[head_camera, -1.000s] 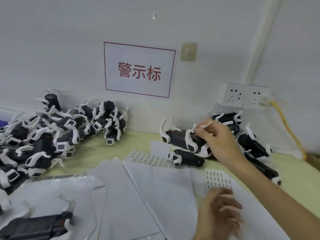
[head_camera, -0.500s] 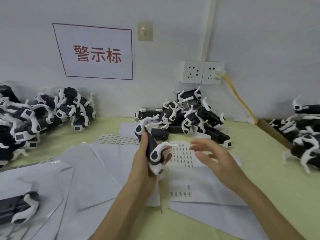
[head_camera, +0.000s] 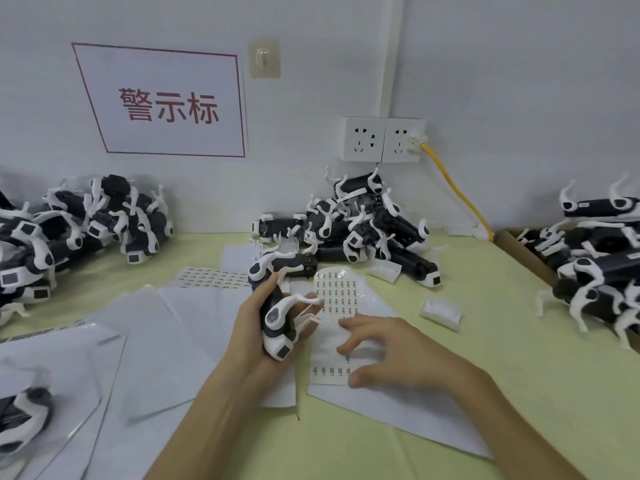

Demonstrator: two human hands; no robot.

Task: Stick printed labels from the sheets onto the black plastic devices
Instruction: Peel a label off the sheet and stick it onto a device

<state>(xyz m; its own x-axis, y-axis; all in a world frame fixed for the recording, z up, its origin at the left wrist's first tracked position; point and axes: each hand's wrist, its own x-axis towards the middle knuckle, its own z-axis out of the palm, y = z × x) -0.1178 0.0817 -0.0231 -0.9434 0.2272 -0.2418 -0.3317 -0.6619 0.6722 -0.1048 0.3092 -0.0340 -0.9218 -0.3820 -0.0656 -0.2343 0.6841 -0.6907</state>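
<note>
Left hand [head_camera: 254, 336] grips a black device [head_camera: 277, 320]; right hand [head_camera: 394, 348], fingers loosely spread over the label sheet [head_camera: 337, 289] beside it, should peel one label by its corner.

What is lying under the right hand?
A label sheet lies under the right hand; label rows show beyond the fingers. Any labels beneath the palm are covered.

Bare left hand [head_camera: 254, 329], bare right hand [head_camera: 398, 355], slender fingers [head_camera: 351, 322], forearms [head_camera: 204, 414] bare to the frame edge
</note>
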